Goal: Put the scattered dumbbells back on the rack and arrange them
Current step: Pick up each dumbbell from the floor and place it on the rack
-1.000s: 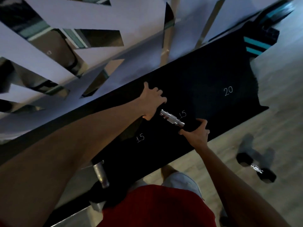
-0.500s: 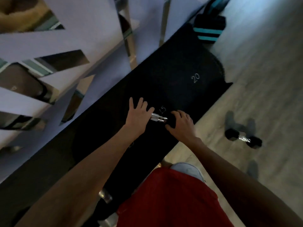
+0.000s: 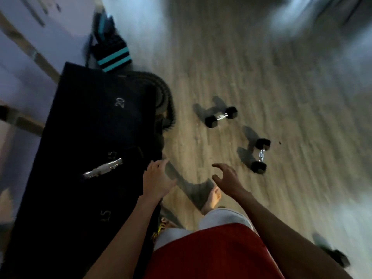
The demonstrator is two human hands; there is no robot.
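a: where do the weights lie?
b: the racked dumbbell [image 3: 103,169] sits on the black rack [image 3: 80,127], its chrome handle by a "15" mark. the near dumbbell [image 3: 261,156] and the far dumbbell [image 3: 221,117] lie on the wood floor [image 3: 271,81], well apart from the rack. a blurred dark shape at lower right may be another; it cannot be told.
a: and the hands?
b: both are empty. the left hand [image 3: 157,178] hangs at the rack's edge with fingers loosely spread. the right hand [image 3: 227,178] is out over the floor, fingers half curled around nothing.
a: what could go wrong?
b: the person's foot [image 3: 212,198] is bare, so a weight slipping from a hurried grasp could land on it.
a: what differs from half a second ago?
b: then both hands rested on the racked dumbbell. now they are off it, and the view has swung toward the floor.
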